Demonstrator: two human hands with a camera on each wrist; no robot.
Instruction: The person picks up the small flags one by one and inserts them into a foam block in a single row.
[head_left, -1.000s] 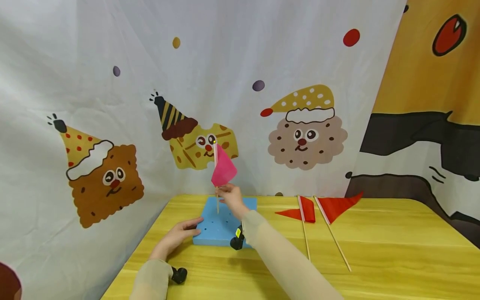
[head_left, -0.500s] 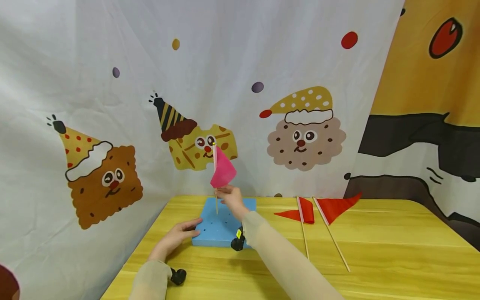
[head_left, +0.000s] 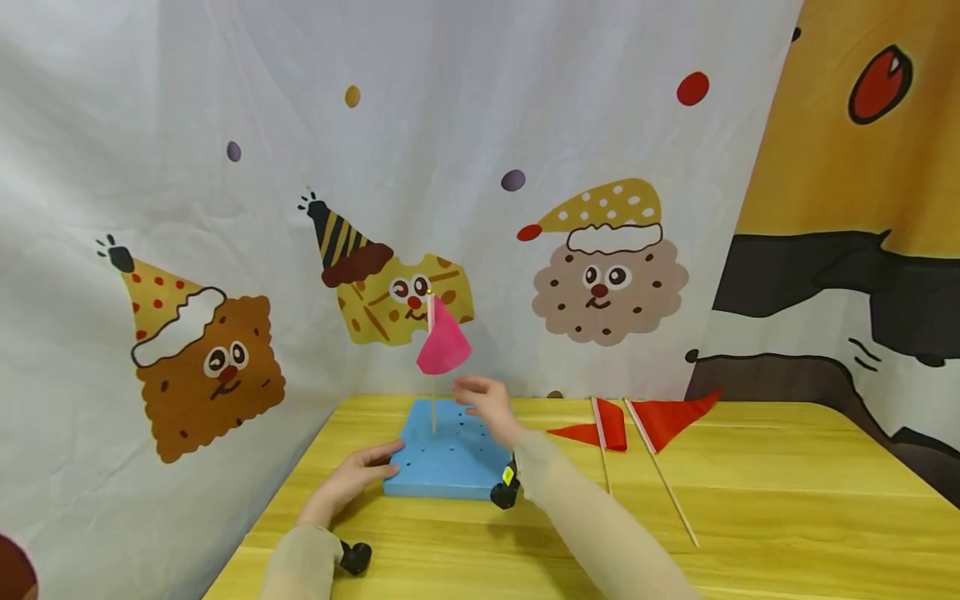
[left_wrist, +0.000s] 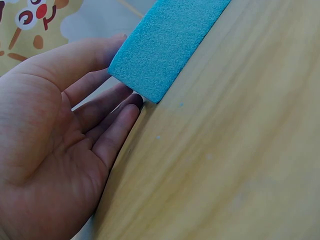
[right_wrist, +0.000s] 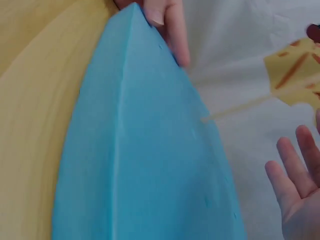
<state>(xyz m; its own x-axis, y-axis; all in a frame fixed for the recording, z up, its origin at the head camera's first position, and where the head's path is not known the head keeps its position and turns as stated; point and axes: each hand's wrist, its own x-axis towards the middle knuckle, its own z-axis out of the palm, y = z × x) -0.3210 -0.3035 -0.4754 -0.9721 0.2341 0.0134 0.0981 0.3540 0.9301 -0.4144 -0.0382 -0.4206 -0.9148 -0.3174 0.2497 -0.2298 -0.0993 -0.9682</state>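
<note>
A pink flag [head_left: 445,344] on a thin wooden stick stands upright by itself in the blue foam board [head_left: 442,479], towards its left side. Several small holes dot the board's top. My right hand [head_left: 491,407] hovers over the board just right of the stick, apart from it, fingers extended and holding nothing. In the right wrist view the stick [right_wrist: 250,104] meets the board's surface. My left hand [head_left: 358,473] rests against the board's left edge. Up close in the left wrist view, its fairly straight fingers [left_wrist: 116,131] touch the board's corner [left_wrist: 145,65].
Two red flags on sticks lie on the yellow wood-grain table [head_left: 810,500] to the right: a partly folded one [head_left: 613,423] and a spread one [head_left: 670,419]. Behind the table hangs a white cloth [head_left: 450,125] printed with cartoon snacks.
My right hand has let go of the pink flag's stick and moved right. The flag stays upright in the board. My left hand stays at the board's edge.
</note>
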